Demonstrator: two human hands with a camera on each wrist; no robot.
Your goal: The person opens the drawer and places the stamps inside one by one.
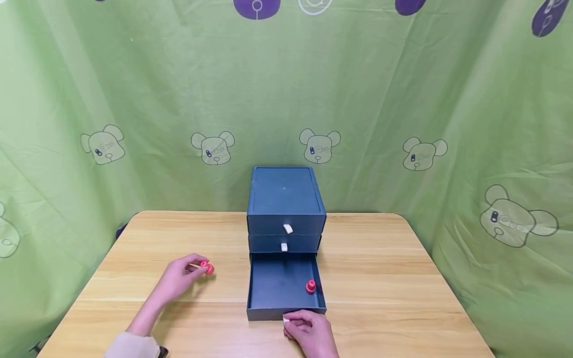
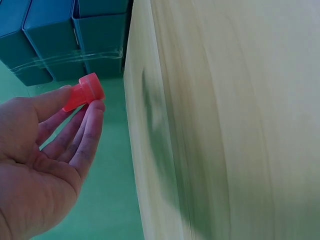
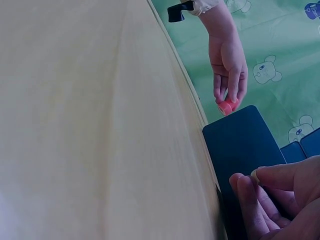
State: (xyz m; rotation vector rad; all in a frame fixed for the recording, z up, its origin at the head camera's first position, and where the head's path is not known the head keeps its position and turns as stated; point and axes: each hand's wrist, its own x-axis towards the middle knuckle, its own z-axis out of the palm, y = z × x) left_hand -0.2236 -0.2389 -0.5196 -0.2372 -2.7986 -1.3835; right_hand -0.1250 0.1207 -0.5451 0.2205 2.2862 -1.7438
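Observation:
A small red stepped plastic piece (image 2: 86,92) is pinched between the thumb and fingers of my left hand (image 1: 180,279), just above the table and left of the drawer box. My right hand (image 1: 312,332) pinches the pale pull tab (image 1: 285,320) on the front of the bottom drawer (image 1: 268,314). That drawer is pulled out of the dark blue drawer box (image 1: 286,191). Inside it, near the right wall, lies another red piece (image 1: 311,286) of like shape. In the right wrist view the tab is mostly covered by the thumb and fingers.
Two upper drawers stay closed, each with a white tab, the top tab (image 1: 288,228) tilted. The wooden table (image 1: 380,278) extends to both sides of the box. A green printed curtain (image 1: 179,89) hangs behind and around it.

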